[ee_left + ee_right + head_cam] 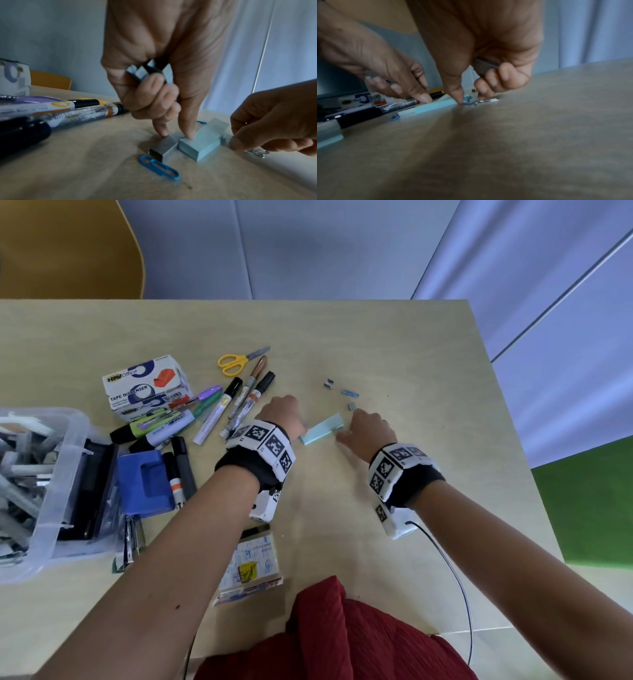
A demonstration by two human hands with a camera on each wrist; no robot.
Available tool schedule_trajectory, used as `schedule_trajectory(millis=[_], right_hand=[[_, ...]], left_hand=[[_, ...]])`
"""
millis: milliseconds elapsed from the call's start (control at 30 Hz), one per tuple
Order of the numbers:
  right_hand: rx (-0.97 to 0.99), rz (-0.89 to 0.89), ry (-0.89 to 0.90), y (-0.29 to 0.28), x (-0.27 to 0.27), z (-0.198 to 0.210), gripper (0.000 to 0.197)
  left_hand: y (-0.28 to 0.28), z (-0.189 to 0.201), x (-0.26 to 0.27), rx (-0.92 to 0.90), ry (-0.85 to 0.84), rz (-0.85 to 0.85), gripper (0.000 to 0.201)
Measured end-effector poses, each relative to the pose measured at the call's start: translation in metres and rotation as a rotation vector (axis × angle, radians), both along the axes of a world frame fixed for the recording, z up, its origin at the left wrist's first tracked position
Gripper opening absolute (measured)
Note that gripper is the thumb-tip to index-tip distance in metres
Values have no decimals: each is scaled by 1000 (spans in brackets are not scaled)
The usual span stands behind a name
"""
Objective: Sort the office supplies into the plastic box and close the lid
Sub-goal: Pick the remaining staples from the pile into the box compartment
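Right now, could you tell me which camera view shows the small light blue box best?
The left wrist view: the light blue box fills the foreground, sharp, with the left hand touching its top. The head view shows it small between both hands; the right wrist view shows only a blurred, low side edge.

Left side blocked: markers, tape box, plastic box. Table open right & near edge.

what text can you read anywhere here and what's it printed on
"HBW Office": white tape dispenser box, top face and again on its lower front.
"TAPE DISPENSER": the same box, front face.
Print on the markers and on the clear packet: too small to read.
Wrist views: blurred, nothing legible.
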State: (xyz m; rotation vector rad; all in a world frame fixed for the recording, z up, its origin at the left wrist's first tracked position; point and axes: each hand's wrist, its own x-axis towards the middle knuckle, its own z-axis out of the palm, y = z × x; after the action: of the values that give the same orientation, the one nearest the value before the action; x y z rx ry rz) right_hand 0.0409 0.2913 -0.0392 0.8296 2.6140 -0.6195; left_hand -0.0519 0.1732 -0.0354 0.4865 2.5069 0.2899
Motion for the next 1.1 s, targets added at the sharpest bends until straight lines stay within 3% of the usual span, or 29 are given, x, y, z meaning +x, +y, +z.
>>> schedule_trajectory(millis=[33,133,167,233,333,400,467,600,700,800,867,967,1033,1100], right_hand=[[0,-5,-7,-2,0,0,46],[-134,-56,70,4,-1,-3,12],[-244,-126,123,9,0,-4,25],[-660,-387,287,17,5,-4,31],[-1343,-764,483,28,18,1,26],[-1467,-853,548,34,21,1,22],[-1343,-859,544,38,20,-1,23],[-655,-552,398,41,13,-10,31],[-282,-328,234,36,7,-14,20],[-156,-235,142,29,4,-17,23],[-104,-171,109,28,2,-17,23],[-158,-159,120,34,0,-13,11],[-390,-256,194,40,1,-11,19],[-743,-448,294,43,4,-8,29]], left_hand=[[-1,0,0,-1,-7,3,43],[-5,-2,-1,2,-31,-11,42],[-7,-3,-1,-4,-33,-18,40],[-9,-1,-1,-24,-25,-43,37],[-10,0,2,-81,26,-102,34],[-10,1,5,-99,35,-124,30],[-12,0,4,-65,-2,-108,28],[-20,-4,-8,197,-182,75,31],[-23,2,-10,619,-479,356,30],[-25,12,-9,1101,-875,605,29],[-25,13,-10,1329,-1064,580,18],[-20,12,-11,1411,-1091,477,22],[-15,13,-14,1390,-1024,496,14],[-8,11,-18,1329,-948,545,43]])
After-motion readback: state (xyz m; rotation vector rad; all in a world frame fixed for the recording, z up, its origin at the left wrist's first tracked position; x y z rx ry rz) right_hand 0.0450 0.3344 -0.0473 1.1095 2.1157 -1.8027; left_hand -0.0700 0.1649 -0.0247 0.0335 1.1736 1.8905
